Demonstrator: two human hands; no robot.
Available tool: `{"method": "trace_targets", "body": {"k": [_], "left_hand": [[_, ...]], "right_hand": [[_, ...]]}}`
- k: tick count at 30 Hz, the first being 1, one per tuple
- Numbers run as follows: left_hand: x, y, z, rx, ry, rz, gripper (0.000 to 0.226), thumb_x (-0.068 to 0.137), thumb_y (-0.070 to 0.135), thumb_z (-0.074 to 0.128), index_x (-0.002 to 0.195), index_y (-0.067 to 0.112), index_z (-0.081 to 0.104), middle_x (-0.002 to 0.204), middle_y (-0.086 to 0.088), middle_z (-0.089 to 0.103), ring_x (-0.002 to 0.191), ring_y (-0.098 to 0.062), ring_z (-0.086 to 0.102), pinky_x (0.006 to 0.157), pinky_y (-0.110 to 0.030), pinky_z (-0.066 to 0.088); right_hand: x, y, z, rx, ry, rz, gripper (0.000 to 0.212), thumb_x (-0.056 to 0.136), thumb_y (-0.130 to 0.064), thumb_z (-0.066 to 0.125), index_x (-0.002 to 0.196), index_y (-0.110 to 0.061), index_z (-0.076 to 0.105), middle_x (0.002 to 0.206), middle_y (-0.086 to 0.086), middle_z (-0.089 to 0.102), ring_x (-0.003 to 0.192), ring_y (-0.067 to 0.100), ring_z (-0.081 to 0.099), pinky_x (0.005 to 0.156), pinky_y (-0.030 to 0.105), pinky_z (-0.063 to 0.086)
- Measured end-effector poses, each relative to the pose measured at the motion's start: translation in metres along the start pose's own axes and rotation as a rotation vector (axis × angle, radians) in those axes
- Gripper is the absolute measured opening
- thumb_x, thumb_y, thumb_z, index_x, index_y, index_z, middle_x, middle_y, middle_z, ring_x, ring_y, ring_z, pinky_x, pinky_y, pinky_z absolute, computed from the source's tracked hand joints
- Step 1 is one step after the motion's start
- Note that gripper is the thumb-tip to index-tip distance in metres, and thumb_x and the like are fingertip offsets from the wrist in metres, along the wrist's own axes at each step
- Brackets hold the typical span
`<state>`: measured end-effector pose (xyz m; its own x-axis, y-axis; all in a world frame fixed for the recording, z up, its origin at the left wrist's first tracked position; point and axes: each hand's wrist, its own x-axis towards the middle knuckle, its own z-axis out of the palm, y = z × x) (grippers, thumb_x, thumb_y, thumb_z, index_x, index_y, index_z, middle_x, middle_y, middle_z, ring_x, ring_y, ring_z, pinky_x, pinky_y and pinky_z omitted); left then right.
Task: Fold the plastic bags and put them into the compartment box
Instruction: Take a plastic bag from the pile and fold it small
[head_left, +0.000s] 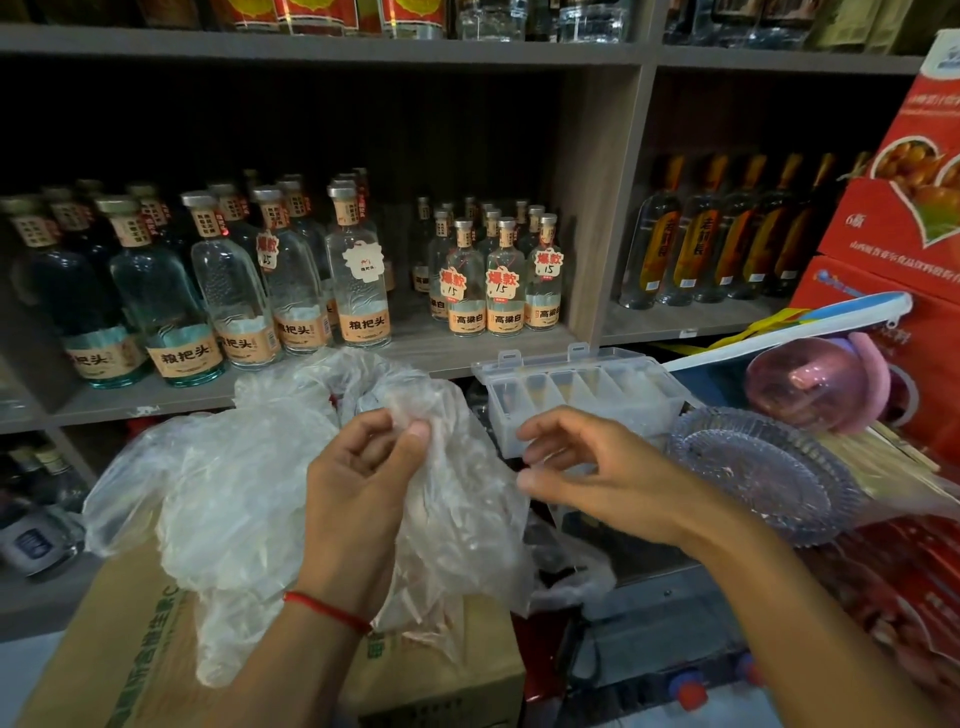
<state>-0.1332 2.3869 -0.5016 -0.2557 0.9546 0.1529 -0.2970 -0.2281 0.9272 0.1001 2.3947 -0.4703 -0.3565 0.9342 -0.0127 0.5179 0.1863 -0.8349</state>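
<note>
Liquor bottles (358, 275) on shelf (426, 353); glass dish (763, 473) right; cardboard box (130, 649) below.

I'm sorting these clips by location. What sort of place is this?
Most likely a small shop selling liquor. Shelves hold rows of identical clear bottles, several hung with handwritten price tags, and red printed cartons are stacked at the right.

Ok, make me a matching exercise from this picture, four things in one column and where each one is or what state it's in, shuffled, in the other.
Things:
1. crumpled clear plastic bags
2. clear plastic compartment box
3. ribbed round glass dish
4. thin red string bracelet

Places or states:
A. on the left wrist
B. lid open, compartments empty
C. pinched in the left hand, over a brown cardboard carton
D. right of the box, beyond the right hand

Pairs: 1-C, 2-B, 3-D, 4-A
</note>
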Motion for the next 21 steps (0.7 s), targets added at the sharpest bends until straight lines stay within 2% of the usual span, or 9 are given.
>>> {"method": "trace_targets", "body": {"k": [2,5,7,10,12,15,17,19,21], "left_hand": [[0.0,0.0,0.0,-0.043,-0.012,-0.018,0.041,0.075,0.026,0.08,0.107,0.003,0.067,0.106,-0.027,0.073,0.097,-0.029,0.07,0.093,-0.041,0.057],[0.003,-0.002,-0.004,-0.077,-0.024,-0.018,0.037,0.073,0.027,0.081,0.102,0.007,0.069,0.094,-0.013,0.076,0.087,-0.019,0.072,0.077,-0.026,0.061],[0.006,-0.003,-0.009,-0.027,0.006,0.007,0.033,0.076,0.025,0.082,0.102,0.009,0.069,0.089,-0.007,0.076,0.083,-0.015,0.07,0.076,-0.023,0.059],[0.01,-0.003,-0.019,0.126,0.053,0.091,0.013,0.087,0.015,0.078,0.097,0.019,0.071,0.083,0.005,0.073,0.079,-0.008,0.068,0.073,-0.019,0.057],[0.011,-0.004,-0.026,0.208,0.032,0.122,0.014,0.088,0.015,0.078,0.098,0.023,0.073,0.083,0.006,0.072,0.08,-0.007,0.067,0.072,-0.016,0.056],[0.013,-0.006,-0.033,0.234,-0.05,0.059,0.022,0.088,0.02,0.078,0.108,0.012,0.073,0.1,-0.014,0.071,0.094,-0.021,0.068,0.088,-0.032,0.057],[0.013,-0.004,-0.033,0.152,-0.129,-0.01,0.022,0.089,0.02,0.078,0.1,0.004,0.069,0.098,-0.018,0.065,0.094,-0.027,0.064,0.092,-0.044,0.047],[0.012,0.0,-0.03,0.025,-0.131,-0.073,0.021,0.088,0.029,0.076,0.092,0.009,0.071,0.091,-0.011,0.064,0.091,-0.021,0.065,0.091,-0.041,0.046],[0.011,0.0,-0.027,0.018,-0.075,-0.074,0.025,0.09,0.038,0.074,0.084,0.015,0.077,0.087,-0.008,0.069,0.085,-0.017,0.067,0.085,-0.032,0.053]], "right_hand": [[0.002,0.0,0.01,0.015,-0.055,0.03,0.053,0.077,-0.06,0.082,0.122,-0.046,0.059,0.116,-0.014,0.066,0.103,0.001,0.067,0.092,0.027,0.058],[0.01,0.001,0.019,0.014,0.012,0.04,0.035,0.088,-0.025,0.083,0.115,-0.037,0.064,0.099,-0.001,0.073,0.089,0.011,0.07,0.091,0.038,0.059],[0.012,0.003,0.012,0.006,0.106,0.03,0.03,0.092,-0.01,0.078,0.109,-0.033,0.069,0.094,-0.002,0.073,0.085,0.011,0.071,0.088,0.038,0.06],[0.006,0.007,-0.008,0.111,0.206,0.031,0.026,0.094,-0.011,0.076,0.103,-0.035,0.075,0.097,-0.005,0.076,0.087,0.013,0.076,0.075,0.026,0.062],[0.001,0.013,-0.02,0.158,0.235,0.028,0.029,0.093,-0.009,0.077,0.102,-0.037,0.077,0.098,-0.006,0.078,0.089,0.014,0.076,0.074,0.022,0.06],[-0.004,0.022,-0.028,0.199,0.215,0.074,0.028,0.093,-0.013,0.078,0.105,-0.039,0.077,0.101,-0.001,0.08,0.099,0.019,0.076,0.09,0.033,0.058],[-0.006,0.026,-0.031,0.223,0.193,0.11,0.026,0.092,-0.015,0.079,0.105,-0.038,0.078,0.103,0.001,0.08,0.105,0.022,0.075,0.099,0.041,0.055],[-0.006,0.029,-0.032,0.245,0.198,0.143,0.023,0.092,-0.016,0.079,0.103,-0.036,0.08,0.105,0.001,0.08,0.109,0.019,0.073,0.104,0.042,0.054],[-0.007,0.03,-0.033,0.339,0.183,0.164,0.02,0.094,-0.015,0.075,0.104,-0.032,0.081,0.11,0.004,0.08,0.113,0.018,0.073,0.101,0.04,0.056]]}}
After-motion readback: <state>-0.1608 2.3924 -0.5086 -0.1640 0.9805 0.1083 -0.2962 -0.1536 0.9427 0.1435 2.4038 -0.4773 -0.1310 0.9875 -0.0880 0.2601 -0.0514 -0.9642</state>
